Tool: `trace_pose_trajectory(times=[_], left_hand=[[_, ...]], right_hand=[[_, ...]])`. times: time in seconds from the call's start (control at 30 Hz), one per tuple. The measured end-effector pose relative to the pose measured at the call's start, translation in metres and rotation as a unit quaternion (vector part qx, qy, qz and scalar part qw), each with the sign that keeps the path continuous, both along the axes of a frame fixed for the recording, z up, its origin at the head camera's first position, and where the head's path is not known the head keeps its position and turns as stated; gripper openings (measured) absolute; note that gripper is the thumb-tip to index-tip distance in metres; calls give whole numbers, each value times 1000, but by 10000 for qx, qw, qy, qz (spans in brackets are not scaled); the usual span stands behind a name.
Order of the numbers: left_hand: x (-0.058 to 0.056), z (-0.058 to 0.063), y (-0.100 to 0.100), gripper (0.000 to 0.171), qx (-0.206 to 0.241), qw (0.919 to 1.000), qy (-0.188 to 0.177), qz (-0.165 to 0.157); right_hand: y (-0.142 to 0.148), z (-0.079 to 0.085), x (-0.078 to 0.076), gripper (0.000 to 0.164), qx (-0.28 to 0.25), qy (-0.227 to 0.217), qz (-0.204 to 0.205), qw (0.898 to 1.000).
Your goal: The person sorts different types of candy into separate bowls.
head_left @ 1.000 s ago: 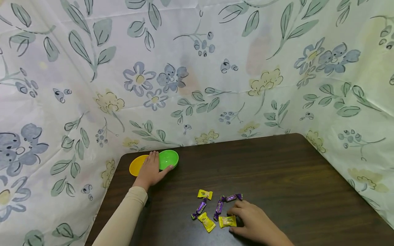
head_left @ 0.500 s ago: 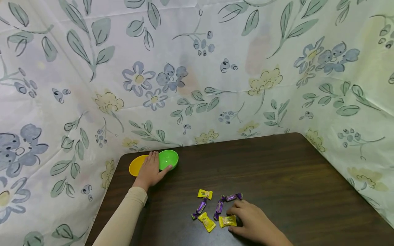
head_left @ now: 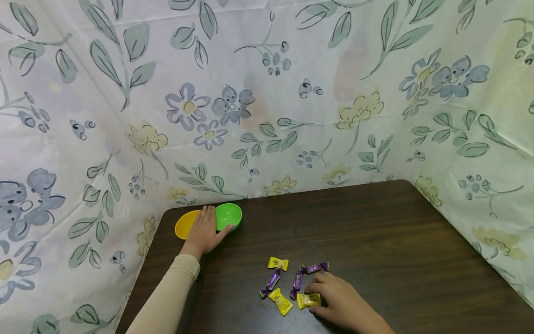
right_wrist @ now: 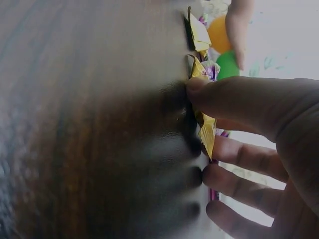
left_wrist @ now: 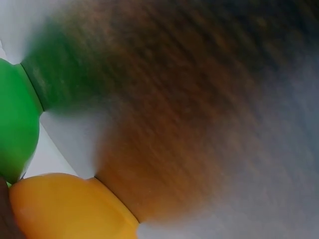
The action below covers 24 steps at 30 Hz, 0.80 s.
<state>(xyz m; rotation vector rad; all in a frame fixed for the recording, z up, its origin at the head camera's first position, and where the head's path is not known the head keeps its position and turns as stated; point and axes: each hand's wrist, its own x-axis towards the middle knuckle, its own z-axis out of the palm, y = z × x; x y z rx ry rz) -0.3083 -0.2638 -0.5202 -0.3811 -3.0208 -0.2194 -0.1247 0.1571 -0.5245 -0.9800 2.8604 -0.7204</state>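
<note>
My left hand (head_left: 203, 234) rests across two small bowls at the table's far left corner, fingers straight. The orange bowl (head_left: 184, 226) is partly covered by it, and the thumb lies along the near rim of the green bowl (head_left: 229, 215). At the front, my right hand (head_left: 342, 299) has its thumb and index finger on opposite sides of a yellow-wrapped candy (head_left: 308, 300), which lies on the table. In the right wrist view the thumb (right_wrist: 229, 97) presses the near side of that wrapper; the other fingertips touch or nearly touch the tabletop.
Two more yellow candies, one at the back (head_left: 278, 263) and one in front (head_left: 281, 302), lie to the left. Near them are purple candies: left (head_left: 273, 280), middle (head_left: 297, 281) and right (head_left: 314, 268). The dark wooden table (head_left: 396, 241) meets a floral curtain (head_left: 267, 102) behind.
My right index finger has closed in slightly on the yellow candy, and the thumb has shifted a little toward it. The left hand and the bowls stay put.
</note>
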Motion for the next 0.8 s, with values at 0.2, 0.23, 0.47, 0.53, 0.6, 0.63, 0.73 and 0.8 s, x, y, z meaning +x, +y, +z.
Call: trace_pose_trajectory(times=[0.2,0.23,0.47,0.53,0.6,0.63,0.73,0.8], left_hand=[[1,1,-1,112,19,10000,-31,21],[1,1,-1,113,13,10000,-38,32],[1,4,2,113,12,10000,-78,56],[0,4,2,113,-5,9999,-119,75],[0,3,2,114,-31,9998,-147,89],[-1,3,2,114,-41,9998,-170,98],[-2,1,1,114,-64,9997,-206,117],[-2,0,1,114,-52,9997,-211,113]], right_hand=[[-1,0,-2,19,68,47,59,9999],[-1,0,-2,18,75,41,64,9999],[-2,2,-3,15,37,-20,42,10000],[-2,3,-3,15,21,-41,26,10000],[-2,3,-4,15,25,-60,-10,10000],[-3,3,-4,14,30,-65,-38,10000],[-3,3,-5,15,27,-1,-105,9999],[-3,3,-6,15,18,59,-151,9999]])
